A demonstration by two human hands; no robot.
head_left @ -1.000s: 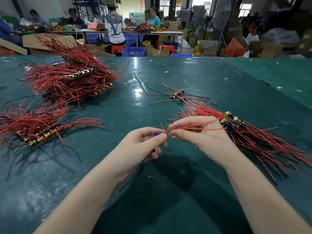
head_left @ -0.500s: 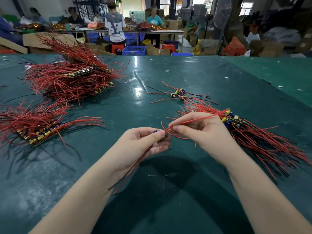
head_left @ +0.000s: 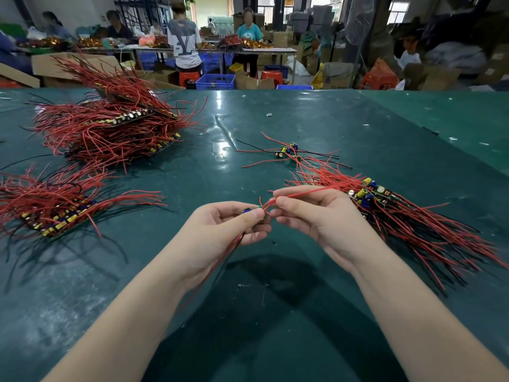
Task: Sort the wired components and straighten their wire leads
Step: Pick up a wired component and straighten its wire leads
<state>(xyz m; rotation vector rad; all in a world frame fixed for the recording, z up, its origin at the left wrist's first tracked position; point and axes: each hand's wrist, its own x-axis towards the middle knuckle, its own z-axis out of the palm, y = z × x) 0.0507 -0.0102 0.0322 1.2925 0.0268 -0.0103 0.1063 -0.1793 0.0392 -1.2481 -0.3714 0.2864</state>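
Hands meet mid-frame over the green desk (head_left: 275, 128). Left hand (head_left: 220, 232) pinches a small component (head_left: 249, 211) between thumb and forefinger, other fingers curled under; red and dark leads trail from the palm side down past the wrist. Right hand (head_left: 311, 213) pinches a red lead (head_left: 311, 192) coming off that component, forefinger and thumb closed on it, lead running up and right across the fingers. Component sits right at the touching fingertips of both hands, above the desk.

Right pile (head_left: 407, 221) of wired boards lies just beside the right hand, leads fanned toward the lower right. Small cluster (head_left: 287, 151) of a few components lies farther back, center. Big pile (head_left: 110, 128) stacked at upper left, leads sticking out both sides. Lower pile (head_left: 55, 205) at the left edge, boards lined in a row, well apart from the hands.

Background: people at other tables, blue crate (head_left: 215, 81), cardboard boxes, red stools. Scraps dotted over the desk.
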